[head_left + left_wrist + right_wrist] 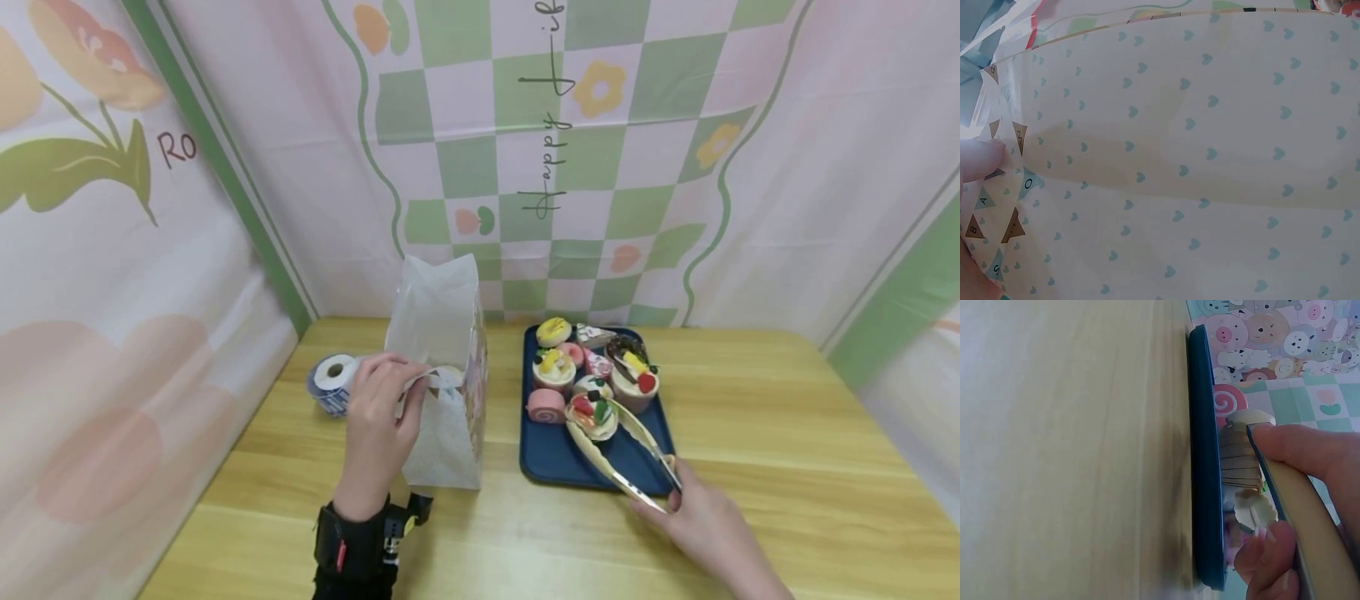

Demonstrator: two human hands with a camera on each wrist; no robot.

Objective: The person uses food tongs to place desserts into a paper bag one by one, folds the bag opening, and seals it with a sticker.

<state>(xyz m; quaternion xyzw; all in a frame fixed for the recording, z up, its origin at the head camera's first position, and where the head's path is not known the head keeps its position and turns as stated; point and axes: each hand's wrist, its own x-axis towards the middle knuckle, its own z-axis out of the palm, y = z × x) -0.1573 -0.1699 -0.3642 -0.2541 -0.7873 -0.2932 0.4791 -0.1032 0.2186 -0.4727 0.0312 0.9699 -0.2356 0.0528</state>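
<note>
My left hand (381, 408) pinches the top edge of a white paper bag (441, 442) that stands upright on the table. Small blue hearts cover the bag's side (1166, 125) in the left wrist view. On the right, my right hand (705, 521) holds a pair of tongs (626, 483) with pale, scalloped tips. The tips straddle a fruit-topped cupcake (592, 419) at the front of the blue tray (555, 462). Around it on the tray are a pink swiss roll (547, 407), a yellow-topped cup cake (553, 372) and a larger cup cake (633, 389).
A roll of labels (332, 377) stands left of the bag, partly behind my left hand. Farther back on the tray lie a yellow donut (553, 332) and a cake slice (595, 335). A printed curtain (307, 183) hangs behind the wooden table (780, 417).
</note>
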